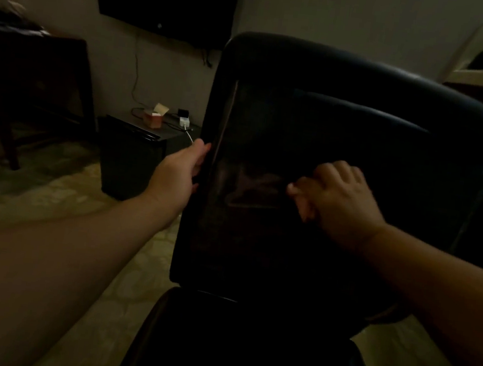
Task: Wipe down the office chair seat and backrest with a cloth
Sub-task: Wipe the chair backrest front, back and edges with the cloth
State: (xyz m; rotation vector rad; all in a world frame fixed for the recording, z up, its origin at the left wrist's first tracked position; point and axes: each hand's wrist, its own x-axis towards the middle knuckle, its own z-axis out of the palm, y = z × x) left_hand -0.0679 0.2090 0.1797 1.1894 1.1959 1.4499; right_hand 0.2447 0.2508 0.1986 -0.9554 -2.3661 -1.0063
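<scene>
At centre frame, the left hand [179, 172] is gripping the backrest [345, 128] edge to steady it while the right hand [338, 198], fingers curled, is pressing a dark cloth [256, 190] against it.

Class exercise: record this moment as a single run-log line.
left hand: grips backrest side edge | right hand: curled against backrest front | cloth: too dark to tell | seat: untouched

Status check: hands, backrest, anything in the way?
Left hand grips the backrest side edge. Right hand pressed on its front, fingers curled; cloth too dark to confirm. Nothing in the way.
</scene>
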